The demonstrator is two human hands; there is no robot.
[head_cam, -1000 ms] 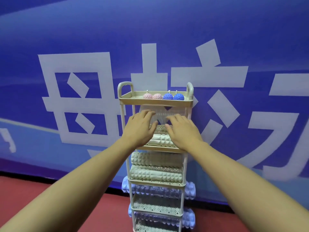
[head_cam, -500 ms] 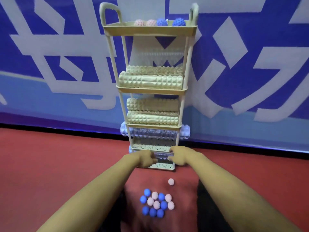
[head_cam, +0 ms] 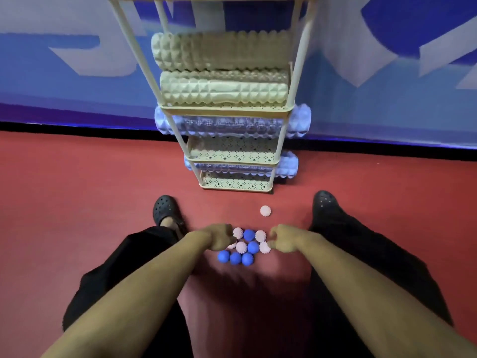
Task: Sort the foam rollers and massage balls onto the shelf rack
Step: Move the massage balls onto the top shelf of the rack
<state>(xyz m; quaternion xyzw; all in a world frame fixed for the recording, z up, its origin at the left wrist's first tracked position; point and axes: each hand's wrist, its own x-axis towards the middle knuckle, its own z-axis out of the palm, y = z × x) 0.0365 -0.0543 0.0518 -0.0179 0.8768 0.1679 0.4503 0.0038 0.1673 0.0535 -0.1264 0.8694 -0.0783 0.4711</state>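
Massage balls (head_cam: pixel 244 246) on floor between both hands.

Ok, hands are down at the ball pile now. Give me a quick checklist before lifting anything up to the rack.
1. Left hand has a ball: cannot tell; fingers curl at the pile's left edge, grip hidden.
2. Right hand has a ball: cannot tell; it touches a pink spiky massage ball, hold unclear.
3. Stray pink ball accounted for: not ok; it lies apart, nearer the rack.
4. Blue spiky massage balls within reach: ok; clustered between the hands.
5. Cream plastic shelf rack upright: ok.
6. Foam rollers already shelved: ok; beige ridged foam rollers and pale blue rollers sit on tiers.
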